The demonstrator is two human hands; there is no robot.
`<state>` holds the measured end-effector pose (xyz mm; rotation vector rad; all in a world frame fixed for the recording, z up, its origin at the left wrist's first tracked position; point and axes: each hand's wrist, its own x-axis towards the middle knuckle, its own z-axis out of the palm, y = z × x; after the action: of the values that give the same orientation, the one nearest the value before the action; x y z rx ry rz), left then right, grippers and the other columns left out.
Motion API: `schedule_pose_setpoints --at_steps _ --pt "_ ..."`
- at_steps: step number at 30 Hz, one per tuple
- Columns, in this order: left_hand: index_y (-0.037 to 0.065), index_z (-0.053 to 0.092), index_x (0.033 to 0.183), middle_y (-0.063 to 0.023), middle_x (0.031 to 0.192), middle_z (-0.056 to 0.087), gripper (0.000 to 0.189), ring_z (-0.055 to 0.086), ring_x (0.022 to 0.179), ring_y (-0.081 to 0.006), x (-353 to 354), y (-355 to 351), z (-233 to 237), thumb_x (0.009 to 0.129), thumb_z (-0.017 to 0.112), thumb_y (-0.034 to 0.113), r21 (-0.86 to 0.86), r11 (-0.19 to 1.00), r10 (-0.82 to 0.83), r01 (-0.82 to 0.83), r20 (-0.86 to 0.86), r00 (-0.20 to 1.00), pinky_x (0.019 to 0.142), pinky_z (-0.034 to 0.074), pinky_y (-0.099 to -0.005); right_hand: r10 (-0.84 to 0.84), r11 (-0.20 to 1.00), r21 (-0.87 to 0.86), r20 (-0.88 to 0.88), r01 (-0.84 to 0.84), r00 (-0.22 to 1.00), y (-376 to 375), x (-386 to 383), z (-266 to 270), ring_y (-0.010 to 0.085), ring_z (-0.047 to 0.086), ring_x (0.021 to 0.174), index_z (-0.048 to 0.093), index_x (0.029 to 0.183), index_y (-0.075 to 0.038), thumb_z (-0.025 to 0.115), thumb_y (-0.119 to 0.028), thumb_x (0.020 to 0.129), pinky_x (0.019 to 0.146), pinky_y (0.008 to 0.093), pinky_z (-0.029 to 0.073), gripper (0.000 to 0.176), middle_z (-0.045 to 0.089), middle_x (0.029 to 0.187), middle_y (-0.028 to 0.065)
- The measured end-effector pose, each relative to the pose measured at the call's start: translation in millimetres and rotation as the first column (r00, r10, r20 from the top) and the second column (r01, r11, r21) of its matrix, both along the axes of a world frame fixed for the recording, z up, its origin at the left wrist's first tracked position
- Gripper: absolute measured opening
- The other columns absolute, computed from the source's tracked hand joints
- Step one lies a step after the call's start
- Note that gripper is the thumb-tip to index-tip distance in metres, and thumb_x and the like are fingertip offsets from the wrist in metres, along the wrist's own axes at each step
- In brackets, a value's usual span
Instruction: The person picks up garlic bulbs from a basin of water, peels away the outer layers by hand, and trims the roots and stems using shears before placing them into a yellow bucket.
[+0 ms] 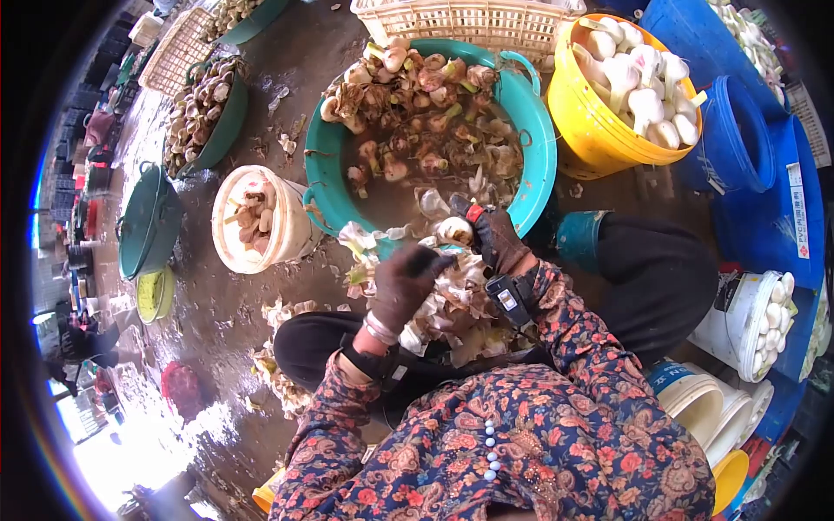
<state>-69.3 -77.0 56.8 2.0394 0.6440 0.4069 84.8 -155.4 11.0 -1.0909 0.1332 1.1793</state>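
Observation:
Both my hands wear dark gloves over floral sleeves. My right hand (497,239) is closed around a pale bulb (455,230) at the near rim of a teal basin (539,148). My left hand (401,282) grips a small dark tool, likely a knife, just left of the bulb, above a heap of whitish peelings (452,304) on my lap. The basin holds several muddy, unpeeled bulbs (417,113) in brown water.
A yellow basket (578,122) of peeled white bulbs stands at the right of the basin. A white bucket (287,234) with scraps sits at its left. Blue barrels (738,139), white buckets (738,330), green basins (148,226) and a white crate (469,22) ring the wet ground.

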Motion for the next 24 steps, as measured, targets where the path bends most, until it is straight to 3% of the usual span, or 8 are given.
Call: schedule_pose_setpoints --at_steps 10,11,12,14,18,20,21,24 --pt "0.008 0.059 0.079 -0.0133 0.077 0.059 0.006 0.058 0.069 -0.0349 14.9 9.4 3.1 0.078 0.061 0.014 0.212 0.942 -0.231 0.259 -0.148 0.962 0.056 0.045 -0.0407 0.281 0.916 -0.342 0.171 -0.211 0.944 -4.5 -5.3 -10.2 0.0104 0.057 0.066 0.063 0.093 0.000 0.066 -0.027 0.081 0.058 0.0264 0.047 0.030 0.063 0.081 0.0032" --pt "0.008 0.059 0.080 -0.0140 0.075 0.058 0.010 0.058 0.068 -0.0351 8.4 0.3 3.6 0.078 0.061 0.018 0.188 0.887 -0.374 0.422 -0.245 0.894 0.057 0.045 -0.0410 0.070 0.962 0.271 -0.349 0.029 0.935 7.1 -10.7 -24.0 0.0120 0.060 0.073 0.062 0.098 0.000 0.059 -0.027 0.086 0.064 0.0258 0.050 0.029 0.064 0.086 0.0044" --pt "0.008 0.059 0.081 -0.0148 0.072 0.058 0.013 0.058 0.067 -0.0353 0.2 -10.2 4.1 0.079 0.060 0.022 0.145 0.808 -0.502 0.571 -0.337 0.796 0.057 0.045 -0.0414 -0.016 0.974 0.225 0.116 -0.010 0.993 -4.2 -15.6 -34.7 0.0145 0.061 0.079 0.060 0.101 0.000 0.052 -0.028 0.090 0.071 0.0265 0.051 0.032 0.065 0.087 0.0054" --pt "0.007 0.062 0.080 -0.0158 0.069 0.059 0.023 0.058 0.065 -0.0364 -12.2 -21.0 6.9 0.081 0.058 0.030 -0.006 0.768 -0.570 0.640 -0.462 0.679 0.058 0.045 -0.0423 0.009 0.954 0.297 -0.163 0.040 0.986 -5.7 0.1 -24.1 0.0156 0.061 0.083 0.058 0.102 0.000 0.050 -0.030 0.091 0.075 0.0267 0.050 0.033 0.064 0.088 0.0056" --pt "0.001 0.064 0.081 -0.0073 0.070 0.063 0.028 0.055 0.059 -0.0125 -11.5 6.7 -13.5 0.083 0.063 0.028 -0.299 0.954 -0.121 0.021 -0.318 0.940 0.055 0.044 -0.0274 0.204 0.947 0.136 0.448 -0.291 0.871 -16.5 6.4 -38.6 0.0151 0.060 0.085 0.056 0.103 -0.002 0.048 -0.030 0.092 0.077 0.0266 0.050 0.031 0.062 0.093 0.0052" --pt "-0.002 0.063 0.088 -0.0021 0.077 0.063 0.020 0.055 0.068 -0.0068 9.3 17.9 -1.2 0.080 0.067 0.015 -0.434 0.895 0.094 -0.104 -0.043 0.995 0.060 0.045 -0.0227 0.176 0.906 0.412 -0.171 -0.092 0.969 -8.4 2.3 -29.1 0.0127 0.058 0.088 0.052 0.107 -0.004 0.048 -0.022 0.092 0.080 0.0248 0.048 0.024 0.060 0.098 0.0049" --pt "-0.001 0.062 0.094 -0.0031 0.086 0.064 0.021 0.057 0.074 -0.0084 18.9 19.7 9.9 0.078 0.068 0.010 -0.458 0.881 0.128 -0.119 -0.012 0.992 0.067 0.047 -0.0225 0.195 0.956 0.108 0.458 -0.272 0.867 -10.7 -6.8 -14.7 0.0109 0.056 0.086 0.053 0.104 -0.004 0.046 -0.018 0.092 0.077 0.0242 0.047 0.019 0.058 0.094 0.0038" --pt "-0.002 0.062 0.092 -0.0048 0.087 0.065 0.019 0.059 0.078 -0.0092 33.9 21.0 -17.9 0.076 0.069 0.006 -0.383 0.922 0.078 -0.046 0.068 0.995 0.071 0.048 -0.0231 0.196 0.902 0.216 0.565 -0.373 0.801 1.6 -4.8 -20.0 0.0098 0.055 0.081 0.056 0.099 -0.007 0.047 -0.019 0.092 0.072 0.0243 0.046 0.017 0.058 0.088 0.0028"
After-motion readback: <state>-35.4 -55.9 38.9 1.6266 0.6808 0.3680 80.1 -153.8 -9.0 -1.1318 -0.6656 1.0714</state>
